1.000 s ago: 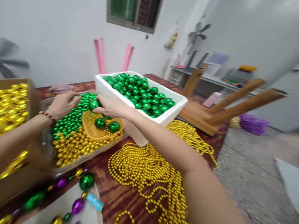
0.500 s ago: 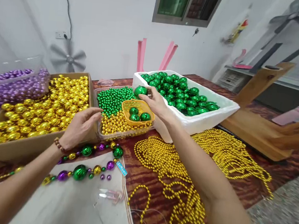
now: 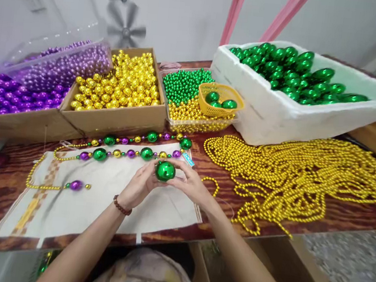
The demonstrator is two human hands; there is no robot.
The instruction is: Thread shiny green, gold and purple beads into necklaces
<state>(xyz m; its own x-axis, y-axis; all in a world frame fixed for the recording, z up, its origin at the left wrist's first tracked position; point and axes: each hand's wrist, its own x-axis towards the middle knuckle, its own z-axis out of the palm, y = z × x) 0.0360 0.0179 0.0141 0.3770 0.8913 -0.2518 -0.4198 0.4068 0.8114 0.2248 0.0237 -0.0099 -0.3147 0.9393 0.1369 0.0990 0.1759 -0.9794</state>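
Observation:
A large shiny green bead [image 3: 165,171] is held above the white cloth [image 3: 101,214] between my two hands. My right hand [image 3: 189,183] grips it from the right with thumb and fingers. On its other side my left hand [image 3: 140,183] has its fingers closed against the bead. Just beyond lies a strung bead necklace [image 3: 147,153] of green, purple and gold beads, with a small blue tag [image 3: 188,159] at its right bend. The necklace's loose end carries a purple bead [image 3: 76,185] on the cloth at the left.
Behind stand a carton of gold beads [image 3: 120,111], a purple-bead carton [image 3: 19,127], a clear tray [image 3: 192,126] of small beads and a yellow basket [image 3: 207,109] with green beads. A white foam box [image 3: 260,117] holds large green beads. Gold bead strands [image 3: 281,172] spread across the right.
My right hand has brought the green bead from beside the foam box down over the cloth. My left hand has moved from the gold-bead carton to meet it. The view has tilted downward.

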